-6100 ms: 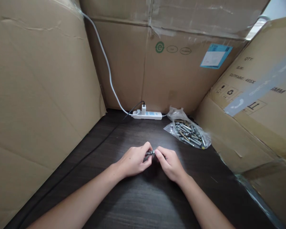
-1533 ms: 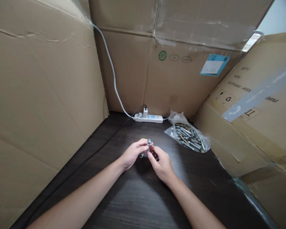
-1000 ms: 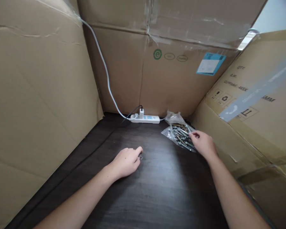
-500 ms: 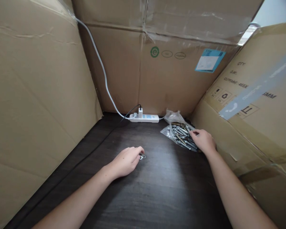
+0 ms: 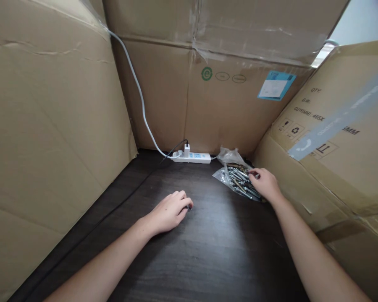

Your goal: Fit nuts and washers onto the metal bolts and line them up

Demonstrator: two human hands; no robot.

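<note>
My left hand [image 5: 170,211] rests on the dark tabletop with its fingers curled down over small metal washers [image 5: 189,208], which are mostly hidden under the fingertips. Over to the right, a clear plastic bag [image 5: 221,175] lies with its mouth spread. Several metal bolts [image 5: 239,178], silver and brass-coloured, are heaped in it. At the heap's right side is my right hand [image 5: 266,184], thumb and fingers pinched together among the bolts. What sits between those fingertips is too hidden to make out.
Behind the bag and hands, a white power strip [image 5: 195,157] with a plugged-in charger [image 5: 187,150] lies along the back cardboard wall [image 5: 164,100]. A black cable [image 5: 126,197] crosses the left of the table [image 5: 201,260]. Cardboard panels stand left and right.
My left fingers have closed down over the washers, covering more of them. My right hand has shifted slightly left over the bolts. The view has tilted a little.
</note>
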